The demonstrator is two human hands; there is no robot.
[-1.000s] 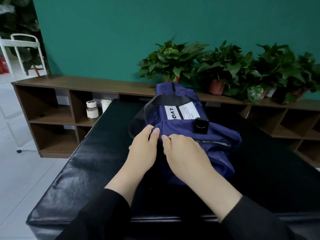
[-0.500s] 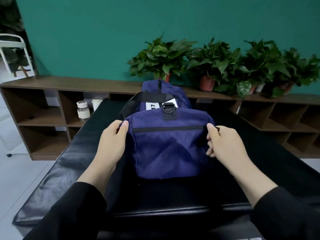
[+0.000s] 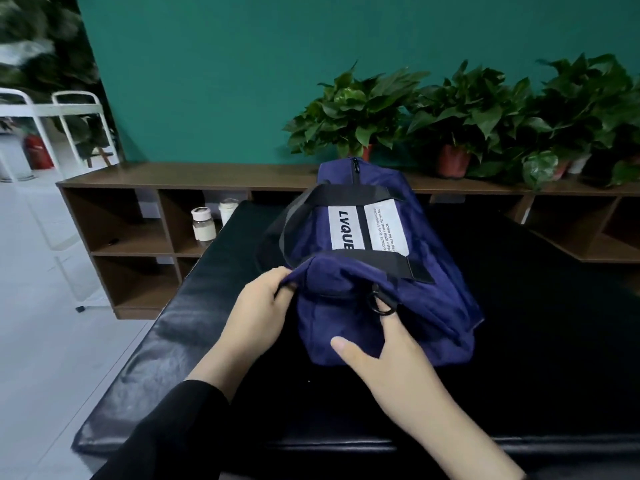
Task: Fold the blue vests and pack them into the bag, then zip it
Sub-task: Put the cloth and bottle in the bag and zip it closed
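Observation:
A dark blue duffel bag [image 3: 391, 271] with black straps and a white "LVQUE" label lies lengthwise on the black padded table [image 3: 194, 327]. My left hand [image 3: 259, 303] pinches the fabric at the near end's upper left corner. My right hand [image 3: 384, 351] lies against the near end panel, thumb spread on the cloth and a finger through the black ring [image 3: 381, 304] at the end. The top zipper [image 3: 356, 166] shows at the far end. No blue vests are visible outside the bag.
A low wooden shelf unit [image 3: 145, 216] runs along the teal wall behind the table, with two small jars [image 3: 204, 225] in a cubby. Potted plants [image 3: 460, 112] stand on its top at the right. White chairs [image 3: 72, 126] stand at far left on the pale floor.
The bag has turned and shifted right. My right hand left the bag's right side and came to the ring on the near end. My left hand keeps its pinch at the left corner.

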